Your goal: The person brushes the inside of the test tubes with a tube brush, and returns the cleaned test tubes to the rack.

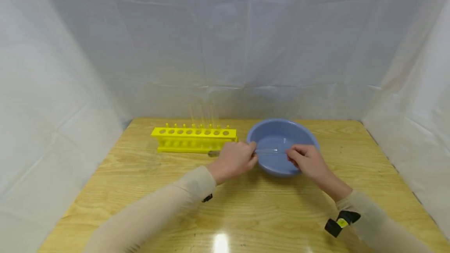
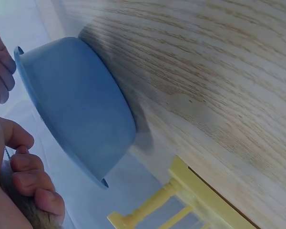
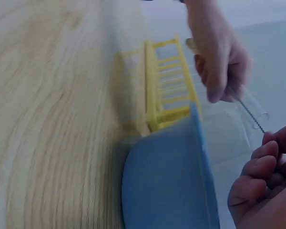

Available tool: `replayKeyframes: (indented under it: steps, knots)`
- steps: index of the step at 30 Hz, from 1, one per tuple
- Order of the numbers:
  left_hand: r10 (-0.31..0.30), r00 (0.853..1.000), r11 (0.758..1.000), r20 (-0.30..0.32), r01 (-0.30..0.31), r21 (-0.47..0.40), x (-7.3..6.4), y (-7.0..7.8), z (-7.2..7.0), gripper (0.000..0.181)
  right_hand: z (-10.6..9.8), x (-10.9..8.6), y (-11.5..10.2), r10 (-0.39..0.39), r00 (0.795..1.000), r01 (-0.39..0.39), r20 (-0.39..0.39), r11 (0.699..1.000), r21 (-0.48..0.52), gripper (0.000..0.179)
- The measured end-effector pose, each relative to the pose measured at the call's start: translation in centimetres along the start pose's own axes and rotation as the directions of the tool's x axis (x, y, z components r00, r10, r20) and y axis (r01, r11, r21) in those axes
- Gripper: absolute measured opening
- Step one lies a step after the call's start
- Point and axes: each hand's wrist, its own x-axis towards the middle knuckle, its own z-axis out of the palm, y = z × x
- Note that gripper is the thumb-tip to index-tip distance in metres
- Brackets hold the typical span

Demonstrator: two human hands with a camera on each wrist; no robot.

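My left hand [image 1: 236, 159] grips a clear glass test tube [image 3: 258, 108] held roughly level over the left rim of a blue basin [image 1: 272, 132]. A test tube brush is inside the tube; its greyish bristles [image 2: 37, 213] show past the left hand's fingers, toward the tube's far end. The brush's twisted wire [image 3: 250, 115] comes out of the tube's open mouth. Thumb and fingers of my right hand [image 1: 309, 162] pinch the wire's end above the basin. The left fingers hide the tube's middle.
Left of the basin stands a yellow test tube rack [image 1: 193, 132] with a row of holes and pegs. Several clear tubes [image 1: 202, 115] stand upright at its back. All sits on a wooden table [image 1: 267, 214], with white sheeting [image 1: 225, 50] behind and at both sides.
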Motion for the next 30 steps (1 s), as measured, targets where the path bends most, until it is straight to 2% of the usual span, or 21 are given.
replayKeyframes:
  steps: [3, 6, 8, 10, 11, 13, 15, 16, 17, 18, 20, 23, 24, 25, 28, 30]
  knots:
    - [0.018, 0.999, 1.0, -0.037, -0.017, 0.022, -0.1, 0.0, 0.2, 0.02, -0.2, 0.3, -0.5, 0.11, 0.992, -0.117, 0.057, 0.985, 0.127, 0.032]
    - [0.042, 0.995, 0.998, -0.086, -0.037, 0.056, -0.2, 0.0, 0.3, 0.02, -0.5, 0.6, -1.0, 0.205, 0.968, -0.237, 0.148, 0.936, 0.259, 0.032]
    - [0.054, 0.993, 0.996, -0.11, -0.046, 0.072, -0.3, 0.0, 0.4, 0.02, -0.6, 0.8, -1.3, 0.237, 0.952, -0.288, 0.193, 0.906, 0.31, 0.031]
    - [0.053, 0.993, 0.997, -0.107, -0.046, 0.068, -0.4, 0.0, 0.3, 0.02, -0.6, 0.9, -1.3, 0.25, 0.948, -0.301, 0.197, 0.907, 0.295, 0.03]
    - [0.046, 0.994, 0.998, -0.095, -0.041, 0.058, -0.4, -0.1, 0.3, 0.02, -0.6, 0.9, -1.2, 0.24, 0.952, -0.284, 0.189, 0.921, 0.265, 0.03]
    - [0.022, 0.998, 1.0, -0.06, -0.021, 0.019, -0.3, -0.2, 0.2, 0.019, -0.5, 0.8, -0.8, 0.173, 0.974, -0.198, 0.145, 0.963, 0.185, 0.031]
    - [-0.009, 1.0, 1.0, -0.017, 0.009, -0.024, -0.3, -0.4, 0.0, 0.018, -0.4, 0.5, -0.2, 0.038, 0.996, -0.041, 0.086, 0.998, 0.038, 0.029]
    - [-0.023, 1.0, 0.999, 0.001, 0.023, -0.04, -0.3, -0.5, 0.0, 0.018, -0.3, 0.4, 0.1, -0.051, 0.997, 0.053, 0.06, 0.998, -0.034, 0.026]
    - [-0.034, 0.999, 0.998, 0.013, 0.035, -0.053, -0.3, -0.5, -0.1, 0.018, -0.2, 0.2, 0.4, -0.149, 0.988, 0.153, 0.039, 0.981, -0.117, 0.023]
    - [-0.041, 0.999, 0.997, 0.021, 0.042, -0.06, -0.3, -0.5, -0.2, 0.018, -0.1, 0.1, 0.7, -0.251, 0.968, 0.25, 0.022, 0.947, -0.202, 0.018]
    - [-0.05, 0.998, 0.997, 0.029, 0.051, -0.062, -0.3, -0.6, -0.3, 0.018, 0.1, -0.1, 1.1, -0.438, 0.899, 0.408, 0.01, 0.831, -0.378, 0.013]
    - [-0.048, 0.998, 0.997, 0.034, 0.05, -0.059, -0.4, -0.5, -0.5, 0.018, 0.3, -0.1, 1.4, -0.627, 0.779, 0.542, 0.023, 0.654, -0.528, 0.017]
    - [-0.047, 0.998, 0.997, 0.039, 0.049, -0.063, -0.4, -0.5, -0.5, 0.018, 0.3, -0.1, 1.4, -0.665, 0.746, 0.567, 0.028, 0.613, -0.551, 0.018]
    - [-0.044, 0.998, 0.997, 0.042, 0.047, -0.064, -0.4, -0.5, -0.5, 0.018, 0.3, 0.0, 1.4, -0.696, 0.717, 0.587, 0.031, 0.58, -0.565, 0.017]
    - [-0.03, 0.999, 0.997, 0.041, 0.032, -0.064, -0.4, -0.3, -0.7, 0.018, 0.0, 0.1, 1.5, -0.768, 0.64, 0.64, 0.032, 0.509, -0.576, 0.01]
    - [-0.023, 0.999, 0.998, 0.037, 0.025, -0.063, -0.5, -0.2, -0.8, 0.017, -0.3, 0.3, 1.5, -0.815, 0.578, 0.677, 0.038, 0.453, -0.581, 0.016]
